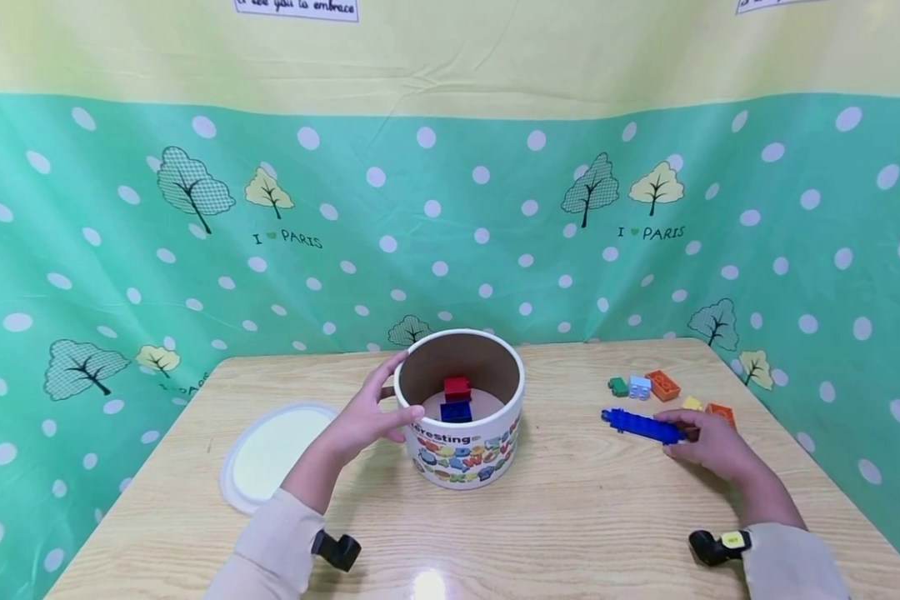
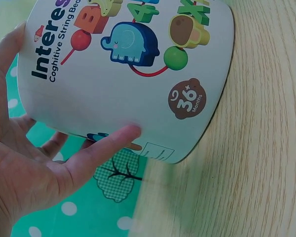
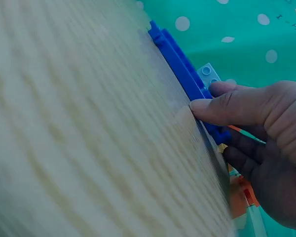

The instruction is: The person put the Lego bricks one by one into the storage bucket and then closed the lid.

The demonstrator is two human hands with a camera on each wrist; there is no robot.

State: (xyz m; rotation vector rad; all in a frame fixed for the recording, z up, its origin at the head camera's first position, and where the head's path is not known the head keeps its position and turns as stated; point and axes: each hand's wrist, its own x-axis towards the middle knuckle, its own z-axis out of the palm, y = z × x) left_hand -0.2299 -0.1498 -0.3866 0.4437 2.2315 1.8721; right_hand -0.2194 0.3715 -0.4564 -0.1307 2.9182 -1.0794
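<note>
red brick (image 1: 457,388) inside tub (image 1: 495,426): head view only

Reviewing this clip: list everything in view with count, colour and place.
Bucket: 1, white with print, mid-table
Bucket blocks: 2, red and blue, inside bucket
Lid: 1, white, table, left of bucket
Blue bar: 1, blue, in right hand
Loose blocks: 5 visible, green, light blue, yellow, two orange, table right
Table: 1, pale wood, below
Backdrop: 1, green and yellow, behind
Text labels: 2, white, backdrop top, cut off
Wrist devices: 2, black, one per wrist
Sleeves: 2, beige, forearms
Left hand: 1, bare, touching bucket
Right hand: 1, bare, pinching bar
</note>
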